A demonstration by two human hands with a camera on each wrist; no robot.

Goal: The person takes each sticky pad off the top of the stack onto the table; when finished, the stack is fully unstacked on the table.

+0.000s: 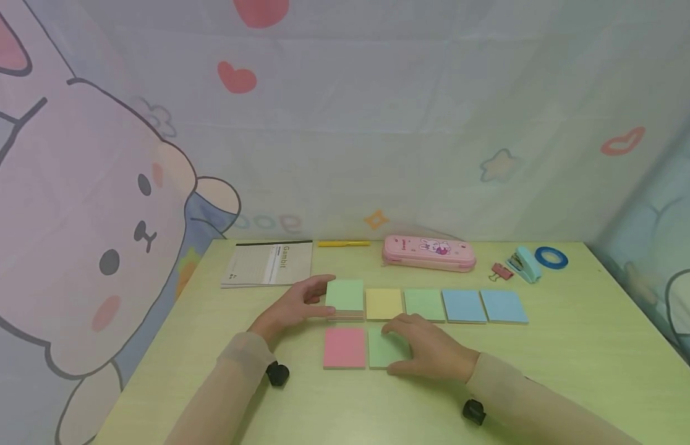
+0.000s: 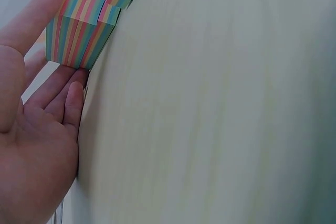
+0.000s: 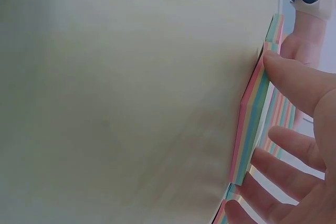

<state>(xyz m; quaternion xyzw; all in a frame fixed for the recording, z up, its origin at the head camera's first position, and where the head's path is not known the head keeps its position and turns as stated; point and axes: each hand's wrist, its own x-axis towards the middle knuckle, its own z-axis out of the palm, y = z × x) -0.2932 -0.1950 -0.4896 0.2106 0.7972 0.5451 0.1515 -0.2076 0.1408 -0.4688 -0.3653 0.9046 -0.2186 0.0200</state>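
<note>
My left hand (image 1: 297, 304) grips a tall stack of sticky note pads (image 1: 345, 295) topped with green. Its thumb lies at the front and its fingers reach behind. Striped layers of the stack (image 2: 76, 38) show in the left wrist view. Over the front row, my right hand (image 1: 436, 350) spans a green sticky note pad (image 1: 383, 351), thumb at the near edge and fingers at the far one. Left of that pad lies a pink pad (image 1: 344, 347). The back row continues with a yellow pad (image 1: 384, 303), a green pad (image 1: 425, 301) and two blue pads (image 1: 464, 306).
Along the table's back edge lie a notebook (image 1: 269, 264), a yellow pen (image 1: 344, 243) and a pink pencil case (image 1: 428, 254). Farther right are a binder clip (image 1: 501, 271), a mint stapler (image 1: 525, 264) and a roll of blue tape (image 1: 551, 265). A printed cloth (image 1: 378, 154) hangs behind.
</note>
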